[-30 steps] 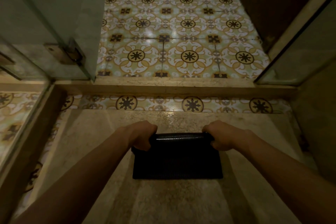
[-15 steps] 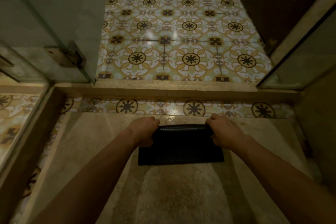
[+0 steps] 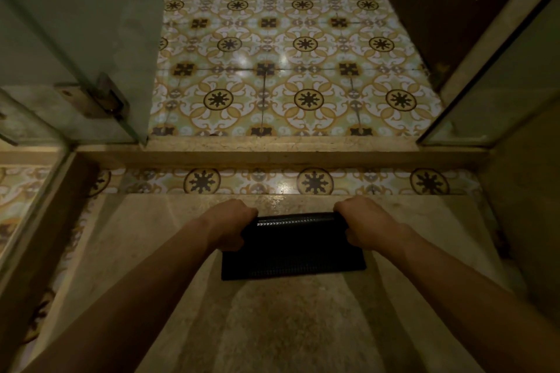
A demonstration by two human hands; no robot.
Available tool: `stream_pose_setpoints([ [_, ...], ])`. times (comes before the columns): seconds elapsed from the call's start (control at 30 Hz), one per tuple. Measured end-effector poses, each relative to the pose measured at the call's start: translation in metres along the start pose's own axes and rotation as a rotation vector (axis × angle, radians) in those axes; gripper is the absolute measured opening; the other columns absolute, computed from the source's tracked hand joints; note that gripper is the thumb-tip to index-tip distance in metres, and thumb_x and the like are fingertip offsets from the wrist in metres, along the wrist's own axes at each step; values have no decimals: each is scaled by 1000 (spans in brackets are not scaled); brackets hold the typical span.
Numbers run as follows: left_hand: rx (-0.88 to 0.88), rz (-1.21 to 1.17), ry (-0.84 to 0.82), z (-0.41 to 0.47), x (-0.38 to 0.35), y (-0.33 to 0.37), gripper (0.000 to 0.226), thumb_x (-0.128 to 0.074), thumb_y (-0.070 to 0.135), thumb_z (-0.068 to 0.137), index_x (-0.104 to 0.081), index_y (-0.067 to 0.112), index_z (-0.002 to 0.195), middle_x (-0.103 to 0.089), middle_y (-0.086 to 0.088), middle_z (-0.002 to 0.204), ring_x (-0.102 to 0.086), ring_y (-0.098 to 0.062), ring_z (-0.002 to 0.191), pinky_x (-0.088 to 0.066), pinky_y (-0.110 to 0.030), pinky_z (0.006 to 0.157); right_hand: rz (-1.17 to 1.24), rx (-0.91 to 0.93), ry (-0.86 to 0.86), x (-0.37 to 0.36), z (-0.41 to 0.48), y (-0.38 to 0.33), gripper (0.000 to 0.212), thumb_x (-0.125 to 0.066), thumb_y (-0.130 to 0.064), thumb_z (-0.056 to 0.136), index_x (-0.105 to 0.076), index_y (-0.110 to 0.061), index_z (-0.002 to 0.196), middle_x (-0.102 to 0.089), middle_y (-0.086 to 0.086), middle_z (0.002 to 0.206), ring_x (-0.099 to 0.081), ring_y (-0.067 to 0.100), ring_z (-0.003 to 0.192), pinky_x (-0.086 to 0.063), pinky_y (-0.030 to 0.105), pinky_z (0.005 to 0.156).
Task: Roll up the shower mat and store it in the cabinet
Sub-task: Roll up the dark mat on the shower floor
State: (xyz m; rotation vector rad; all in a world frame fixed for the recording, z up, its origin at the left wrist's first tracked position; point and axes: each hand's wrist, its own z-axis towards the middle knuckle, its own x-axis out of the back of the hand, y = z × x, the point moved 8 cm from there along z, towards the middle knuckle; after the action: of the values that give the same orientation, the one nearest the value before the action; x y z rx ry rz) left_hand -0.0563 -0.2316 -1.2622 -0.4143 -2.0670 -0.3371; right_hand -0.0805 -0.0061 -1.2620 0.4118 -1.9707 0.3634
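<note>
The black textured shower mat (image 3: 293, 256) lies on the beige stone shower floor (image 3: 272, 330), just short of the threshold. Its far end is wound into a shiny roll, and a short flat strip still reaches toward me. My left hand (image 3: 231, 225) is closed around the left end of the roll. At the roll's right end my right hand (image 3: 363, 221) is closed the same way. Both forearms stretch in from the bottom of the view. No cabinet interior is visible.
A raised stone threshold (image 3: 272, 156) crosses just beyond the mat. A glass shower door with a metal hinge (image 3: 103, 100) stands open at the left, a glass panel (image 3: 503, 82) at the right. Patterned floor tiles (image 3: 288, 70) lie beyond, with dark wood (image 3: 439, 9) at upper right.
The flat strip of mat in front of the roll has become a little shorter, while both hands have kept their hold on the roll's ends. The view has shifted slightly.
</note>
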Motion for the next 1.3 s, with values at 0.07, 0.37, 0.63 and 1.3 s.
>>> stream_pose_setpoints([
  [0.07,7,24,59,1,8,-2,36,-67,26,78,-55,19,112,-63,-6,103,-57,-23,94,-46,-33,74,-10,-7,30,2,-1,1,28,-69,-14,69,-61,-14,96,-63,9,96,-60,27,85,-50,33,67],
  [0.37,31,-94,-22,5,14,-12,35,-65,31,78,-63,23,112,-65,-4,101,-59,-23,94,-52,-33,77,82,-29,-41,6,10,17,48,-74,-20,74,-59,-18,120,-62,9,113,-59,26,100,-49,33,75],
  [0.63,14,-56,-19,2,4,-3,48,-69,40,75,-57,29,120,-56,-4,108,-48,-24,104,-44,-37,87,69,23,-43,0,-1,11,53,-82,-24,68,-62,-21,117,-50,4,110,-53,23,100,-44,29,77],
  [1.3,7,-117,-94,-20,-16,10,76,-87,40,55,-37,34,112,-54,-1,110,-53,-19,88,-42,-26,62,39,22,-141,-13,-19,-3,59,-81,-37,63,-52,-23,114,-52,3,107,-51,22,95,-45,32,73],
])
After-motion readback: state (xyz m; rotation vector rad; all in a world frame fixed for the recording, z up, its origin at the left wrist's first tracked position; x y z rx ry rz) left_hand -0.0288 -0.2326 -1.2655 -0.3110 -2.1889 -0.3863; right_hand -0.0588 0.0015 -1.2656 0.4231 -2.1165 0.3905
